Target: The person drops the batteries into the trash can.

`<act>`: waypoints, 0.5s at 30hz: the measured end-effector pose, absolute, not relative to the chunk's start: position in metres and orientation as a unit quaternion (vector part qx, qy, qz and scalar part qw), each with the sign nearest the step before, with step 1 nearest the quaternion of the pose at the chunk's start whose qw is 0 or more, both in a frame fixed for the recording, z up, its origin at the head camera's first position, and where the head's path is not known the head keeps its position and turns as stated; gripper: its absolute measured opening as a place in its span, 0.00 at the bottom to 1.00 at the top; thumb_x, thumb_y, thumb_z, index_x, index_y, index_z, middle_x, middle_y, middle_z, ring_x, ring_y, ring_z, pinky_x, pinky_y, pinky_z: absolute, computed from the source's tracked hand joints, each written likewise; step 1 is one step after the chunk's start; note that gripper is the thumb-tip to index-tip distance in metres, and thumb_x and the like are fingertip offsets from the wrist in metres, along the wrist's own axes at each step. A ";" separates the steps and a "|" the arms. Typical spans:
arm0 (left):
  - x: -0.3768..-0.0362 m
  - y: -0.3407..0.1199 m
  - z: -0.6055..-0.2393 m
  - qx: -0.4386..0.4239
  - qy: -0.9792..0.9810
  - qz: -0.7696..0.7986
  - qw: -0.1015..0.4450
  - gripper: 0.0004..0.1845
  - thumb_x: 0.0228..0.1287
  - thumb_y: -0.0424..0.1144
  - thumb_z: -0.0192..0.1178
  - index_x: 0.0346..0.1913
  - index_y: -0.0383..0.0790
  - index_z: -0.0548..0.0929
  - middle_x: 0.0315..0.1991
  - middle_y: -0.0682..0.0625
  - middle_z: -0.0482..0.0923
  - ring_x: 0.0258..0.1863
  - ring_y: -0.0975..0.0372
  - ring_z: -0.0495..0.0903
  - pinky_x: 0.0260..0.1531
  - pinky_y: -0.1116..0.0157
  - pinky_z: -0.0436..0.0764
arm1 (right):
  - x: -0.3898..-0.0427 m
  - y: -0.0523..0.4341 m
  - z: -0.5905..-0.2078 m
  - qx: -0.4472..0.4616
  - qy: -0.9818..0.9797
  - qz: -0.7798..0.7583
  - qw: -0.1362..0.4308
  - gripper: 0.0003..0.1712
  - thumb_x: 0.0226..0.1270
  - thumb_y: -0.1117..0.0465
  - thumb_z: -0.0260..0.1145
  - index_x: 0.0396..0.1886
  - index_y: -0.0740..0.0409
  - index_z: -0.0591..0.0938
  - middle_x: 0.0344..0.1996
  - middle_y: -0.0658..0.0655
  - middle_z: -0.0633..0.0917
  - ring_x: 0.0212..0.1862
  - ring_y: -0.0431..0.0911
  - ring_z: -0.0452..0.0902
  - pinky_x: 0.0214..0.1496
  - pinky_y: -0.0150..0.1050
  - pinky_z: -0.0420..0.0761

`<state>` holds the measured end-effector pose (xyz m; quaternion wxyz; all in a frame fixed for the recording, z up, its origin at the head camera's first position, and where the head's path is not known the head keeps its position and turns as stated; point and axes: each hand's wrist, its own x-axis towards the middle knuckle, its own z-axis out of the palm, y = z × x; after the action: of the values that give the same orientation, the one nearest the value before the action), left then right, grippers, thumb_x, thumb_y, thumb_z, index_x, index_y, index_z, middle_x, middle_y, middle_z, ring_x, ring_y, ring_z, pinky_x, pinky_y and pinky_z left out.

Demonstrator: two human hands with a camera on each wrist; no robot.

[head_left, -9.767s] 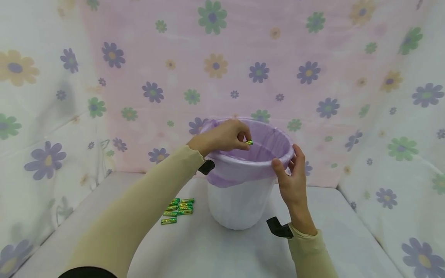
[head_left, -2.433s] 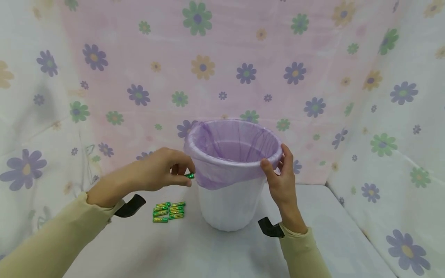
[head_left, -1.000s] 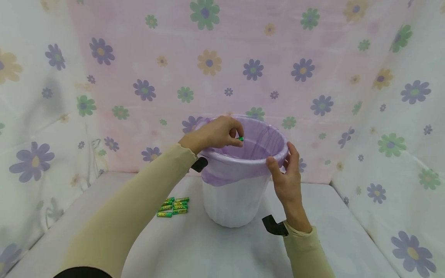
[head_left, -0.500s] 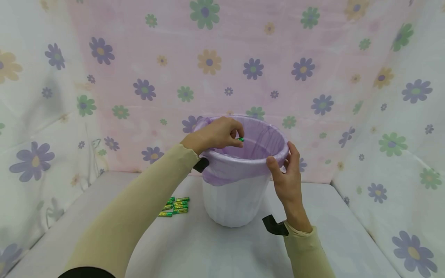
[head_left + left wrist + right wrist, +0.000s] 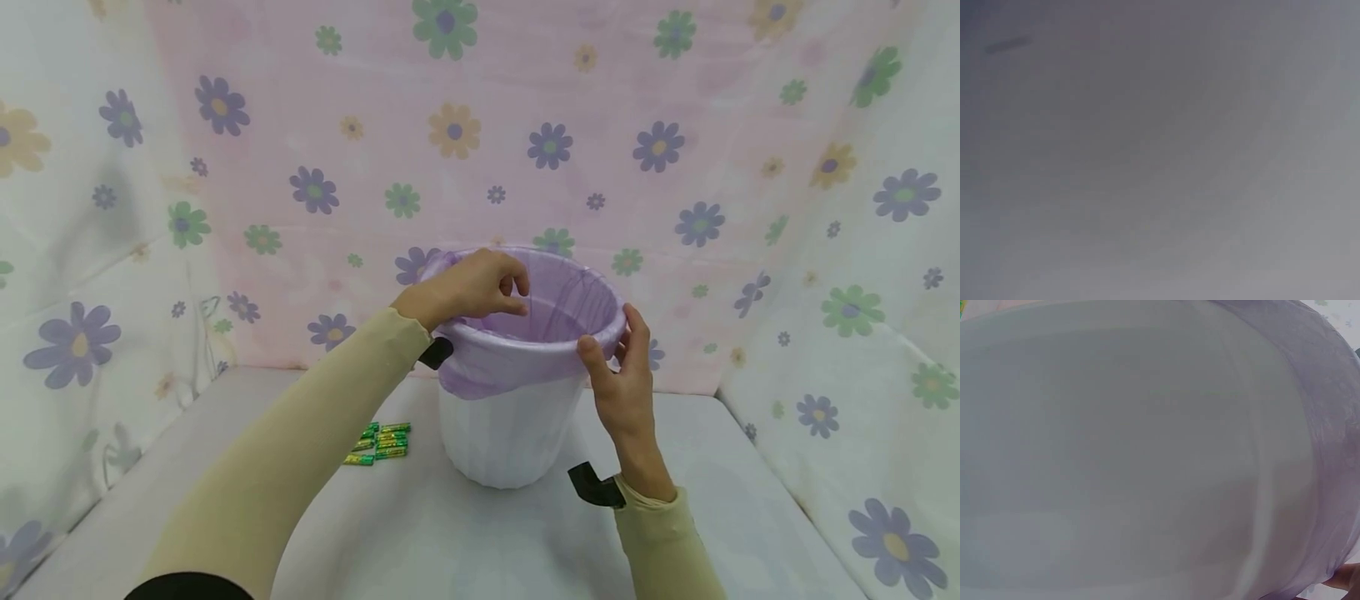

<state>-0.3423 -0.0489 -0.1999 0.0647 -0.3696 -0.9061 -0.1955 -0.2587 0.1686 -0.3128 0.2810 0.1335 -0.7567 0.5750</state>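
"What's changing?"
"The left hand (image 5: 480,287) is hanging empty, fingers parted, over the lined wastebasket (image 5: 506,442); its battery is no longer showing, presumably lying inside."
"And the right hand (image 5: 626,396)?"
"Gripping the rim (image 5: 525,343). More green-and-gold batteries (image 5: 392,443) are lying alongside."

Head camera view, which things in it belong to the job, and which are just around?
Job in hand:
- left hand, over the bin's mouth
- right hand, gripping the rim
- white bin
- purple liner
- small green-and-yellow cylinders

Just around:
- flowered curtain
- black wrist pieces
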 end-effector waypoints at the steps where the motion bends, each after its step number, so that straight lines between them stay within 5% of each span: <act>1: -0.342 -0.049 -0.199 -0.371 -0.905 -0.195 0.067 0.13 0.57 0.43 0.69 0.42 0.40 0.83 0.30 0.49 0.75 0.30 0.60 0.73 0.34 0.65 0.73 | -0.259 0.169 -0.313 0.134 -0.756 0.575 0.282 0.43 0.65 0.46 0.63 0.74 0.41 0.52 0.66 0.60 0.64 0.62 0.52 0.65 0.54 0.58 0.74; 15: -0.323 -0.075 -0.193 -0.380 -0.898 -0.191 0.110 0.11 0.59 0.42 0.68 0.41 0.41 0.82 0.26 0.50 0.74 0.28 0.60 0.71 0.34 0.64 0.72 | -0.258 0.169 -0.313 0.133 -0.757 0.573 0.284 0.44 0.65 0.46 0.62 0.75 0.43 0.52 0.66 0.60 0.64 0.63 0.53 0.65 0.54 0.58 0.74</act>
<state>-0.3235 -0.0754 -0.1932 0.1102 -0.3804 -0.8983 -0.1906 -0.2576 0.1685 -0.3127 0.2836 0.1330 -0.7571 0.5733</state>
